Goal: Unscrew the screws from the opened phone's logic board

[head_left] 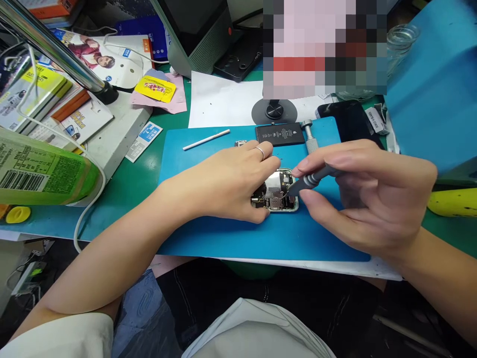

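An opened phone (276, 191) with its circuit board and metal shields bare lies on a blue work mat (223, 233). My left hand (238, 184) is curled over the phone's left part, thumb at the near edge and fingers across the far edge, gripping it. Between thumb and fingertips my right hand (372, 194) pinches a slim grey tool (313, 179) with a ridged collar. Its narrow tip points down at the right end of the board; I cannot tell whether it touches. Behind the phone lie a black battery (280, 134) and a metal screwdriver-like tool (309, 134).
A white stick (206, 140) lies on the mat's far left. A green package (44, 171), a chrome lamp pole (55, 49) and boxes crowd the left. At the back stand a grey monitor-like device (197, 35) and a round black base (274, 112). A black phone (346, 119) lies back right.
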